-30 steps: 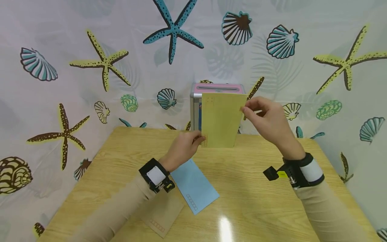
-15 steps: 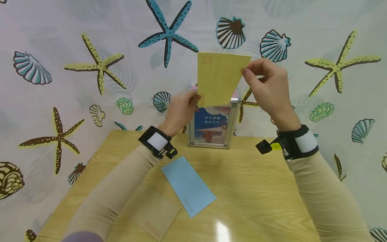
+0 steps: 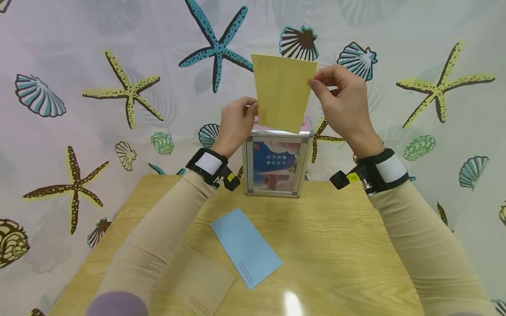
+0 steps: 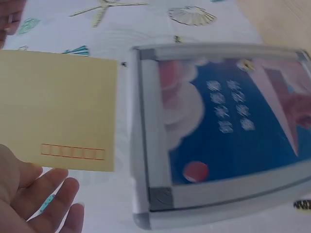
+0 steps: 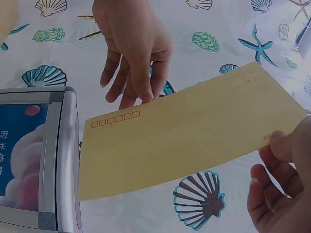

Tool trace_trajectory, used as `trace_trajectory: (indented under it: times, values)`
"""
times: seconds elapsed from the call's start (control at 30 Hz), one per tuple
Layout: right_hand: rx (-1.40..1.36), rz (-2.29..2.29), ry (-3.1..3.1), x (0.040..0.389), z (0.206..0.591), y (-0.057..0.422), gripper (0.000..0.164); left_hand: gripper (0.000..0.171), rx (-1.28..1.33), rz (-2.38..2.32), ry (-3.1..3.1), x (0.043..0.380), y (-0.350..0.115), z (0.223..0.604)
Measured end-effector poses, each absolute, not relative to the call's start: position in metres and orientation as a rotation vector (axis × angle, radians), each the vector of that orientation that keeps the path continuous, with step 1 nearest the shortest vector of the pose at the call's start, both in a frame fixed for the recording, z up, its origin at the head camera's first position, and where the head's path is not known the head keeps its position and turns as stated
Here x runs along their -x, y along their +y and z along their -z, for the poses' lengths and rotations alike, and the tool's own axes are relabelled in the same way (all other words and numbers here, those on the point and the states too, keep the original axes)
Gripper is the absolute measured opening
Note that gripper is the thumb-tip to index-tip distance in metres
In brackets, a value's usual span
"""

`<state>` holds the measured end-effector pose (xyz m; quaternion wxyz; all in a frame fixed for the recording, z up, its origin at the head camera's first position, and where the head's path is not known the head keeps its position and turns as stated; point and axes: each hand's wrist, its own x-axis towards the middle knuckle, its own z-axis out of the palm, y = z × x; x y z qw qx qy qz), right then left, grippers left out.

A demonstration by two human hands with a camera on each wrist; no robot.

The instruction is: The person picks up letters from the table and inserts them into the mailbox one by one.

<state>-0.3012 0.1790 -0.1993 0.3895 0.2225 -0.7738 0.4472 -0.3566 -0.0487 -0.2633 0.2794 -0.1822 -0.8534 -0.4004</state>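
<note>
A yellow envelope (image 3: 282, 92) is held upright between both hands, just above the metal-framed box (image 3: 276, 164). My left hand (image 3: 236, 123) pinches its lower left edge. At the upper right edge, my right hand (image 3: 344, 101) pinches it between thumb and forefinger. The box has a pink top, largely hidden behind the envelope, and a blue picture with white writing on its front. In the right wrist view the envelope (image 5: 189, 133) spans both hands, its lower end beside the box (image 5: 60, 160). The left wrist view shows red squares on the envelope (image 4: 58, 107).
A light blue envelope (image 3: 247, 248) lies on the wooden table (image 3: 336, 237) in front of the box. Left of it lies a tan envelope (image 3: 201, 281), partly under the left forearm. A cloth with starfish and shells (image 3: 130, 87) hangs behind.
Both hands have raised the yellow envelope from in front of the box to above it. The box front has come into sight, and the envelope has lately shifted slightly left.
</note>
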Motion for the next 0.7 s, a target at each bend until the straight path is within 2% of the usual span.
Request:
trace_trajectory:
  times: [0.2, 0.4, 0.6, 0.7]
  values:
    - [-0.552, -1.186, -1.832, 0.313, 0.196, 0.177, 0.008, 0.024, 0.562, 1.168, -2.236, 0.357, -0.040, 0.257]
    - [-0.521, -1.273, -1.786, 0.326, 0.199, 0.177, 0.004, 0.014, 0.611, 1.122, -2.279, 0.365, -0.036, 0.268]
    - [-0.478, -1.165, -1.971, 0.338, 0.210, 0.182, 0.019, 0.013, 0.551, 1.108, -2.289, 0.373, -0.037, 0.270]
    - [-0.455, -1.043, -2.117, 0.349, 0.221, 0.187, 0.020, 0.013, 0.532, 1.117, -2.291, 0.379, -0.036, 0.266]
